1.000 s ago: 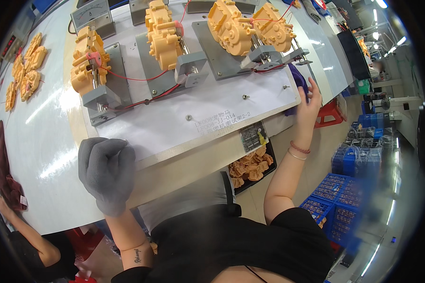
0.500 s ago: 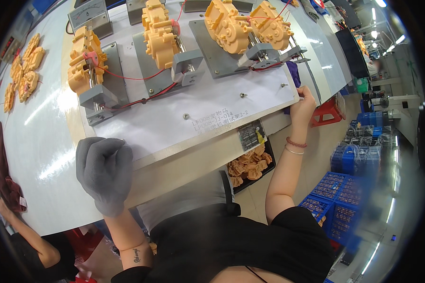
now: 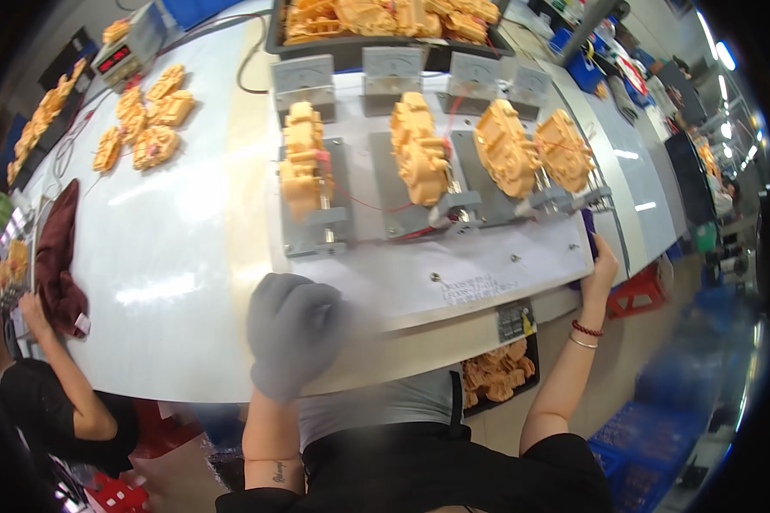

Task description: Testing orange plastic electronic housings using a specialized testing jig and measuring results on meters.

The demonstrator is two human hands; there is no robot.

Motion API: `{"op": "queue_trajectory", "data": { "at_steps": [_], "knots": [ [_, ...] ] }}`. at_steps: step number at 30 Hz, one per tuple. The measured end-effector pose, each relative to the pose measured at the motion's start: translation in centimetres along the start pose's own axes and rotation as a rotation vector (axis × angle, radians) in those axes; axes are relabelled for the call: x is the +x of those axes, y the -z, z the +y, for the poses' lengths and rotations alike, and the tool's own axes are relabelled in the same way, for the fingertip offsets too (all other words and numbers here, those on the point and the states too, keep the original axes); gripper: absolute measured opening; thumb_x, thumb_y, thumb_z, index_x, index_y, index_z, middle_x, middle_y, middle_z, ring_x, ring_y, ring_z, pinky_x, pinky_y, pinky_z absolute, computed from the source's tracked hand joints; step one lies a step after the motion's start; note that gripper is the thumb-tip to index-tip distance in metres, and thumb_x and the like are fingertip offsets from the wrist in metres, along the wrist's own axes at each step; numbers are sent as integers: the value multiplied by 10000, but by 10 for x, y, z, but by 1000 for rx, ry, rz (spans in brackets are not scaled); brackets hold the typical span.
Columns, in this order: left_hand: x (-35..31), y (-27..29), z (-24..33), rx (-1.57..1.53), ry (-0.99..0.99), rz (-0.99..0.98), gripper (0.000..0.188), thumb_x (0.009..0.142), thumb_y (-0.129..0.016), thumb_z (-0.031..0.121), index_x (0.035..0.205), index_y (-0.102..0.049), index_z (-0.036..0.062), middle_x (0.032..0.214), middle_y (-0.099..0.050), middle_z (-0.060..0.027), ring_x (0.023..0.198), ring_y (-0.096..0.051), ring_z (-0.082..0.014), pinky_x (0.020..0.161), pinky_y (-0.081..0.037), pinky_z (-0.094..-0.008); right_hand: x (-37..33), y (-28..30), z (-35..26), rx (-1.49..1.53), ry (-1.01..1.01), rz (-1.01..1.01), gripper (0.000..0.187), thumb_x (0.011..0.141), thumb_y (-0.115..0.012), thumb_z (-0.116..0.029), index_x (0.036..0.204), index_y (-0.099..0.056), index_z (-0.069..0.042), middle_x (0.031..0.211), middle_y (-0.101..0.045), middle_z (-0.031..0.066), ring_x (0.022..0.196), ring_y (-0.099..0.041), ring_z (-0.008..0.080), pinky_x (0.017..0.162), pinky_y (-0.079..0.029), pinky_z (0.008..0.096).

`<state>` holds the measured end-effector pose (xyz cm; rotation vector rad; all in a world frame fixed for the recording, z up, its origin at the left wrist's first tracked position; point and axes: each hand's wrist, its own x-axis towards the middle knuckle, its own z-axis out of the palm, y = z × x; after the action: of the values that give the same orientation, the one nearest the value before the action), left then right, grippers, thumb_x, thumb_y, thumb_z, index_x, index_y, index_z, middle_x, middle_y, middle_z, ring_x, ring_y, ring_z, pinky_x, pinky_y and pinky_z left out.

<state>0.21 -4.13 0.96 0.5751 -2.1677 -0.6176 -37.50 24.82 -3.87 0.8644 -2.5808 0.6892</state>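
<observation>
A white-topped test board point(image 3: 376, 291) lies before me, bearing several tan plastic gearbox housings point(image 3: 417, 154) on grey metal stands with red wires. At its near left corner is my left hand point(image 3: 293, 335), in a grey glove, fingers curled in and blurred; whatever they may hold is hidden. My bare right hand point(image 3: 603, 267), with a bead bracelet at the wrist, closes on the board's right edge beside a purple cloth point(image 3: 589, 229). Grey analog meters point(image 3: 392, 79) stand in a row behind the housings.
Loose tan housings point(image 3: 156, 145) and a power supply point(image 3: 133, 53) are at the left. A black tray point(image 3: 385, 53) of housings stands behind the meters, another bin point(image 3: 498, 376) below the table edge. At far left, another person's arm point(image 3: 60, 350) reaches toward a maroon cloth point(image 3: 58, 265).
The view has shifted, so the board appears farther right and lower, and the black tray behind it now shows. Both hands stay at the board's near corners.
</observation>
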Motion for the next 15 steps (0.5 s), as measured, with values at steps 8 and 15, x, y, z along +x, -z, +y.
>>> {"op": "queue_trajectory", "data": {
  "at_steps": [8, 15],
  "knots": [
    [-1, 5, 0, 35, -31, 3, 168, 622, -712, 8, 743, -613, 69, 667, -546, -70, 625, -521, -246, 568, -428, -350, 2, 3, -17, -42, -114, 19, 374, 787, -649, -317, 904, -583, 32, 822, -632, 274, 789, -629, 438, 674, -468, 426],
    [-1, 4, -3, 38, -26, 6, 176, 620, -718, 9, 746, -612, 72, 673, -546, -64, 633, -527, -247, 573, -428, -354, 0, -10, 10, -14, -133, 127, 461, 788, -660, -327, 1052, -596, 45, 981, -652, 265, 923, -633, 424, 786, -488, 413]
  ]
}}
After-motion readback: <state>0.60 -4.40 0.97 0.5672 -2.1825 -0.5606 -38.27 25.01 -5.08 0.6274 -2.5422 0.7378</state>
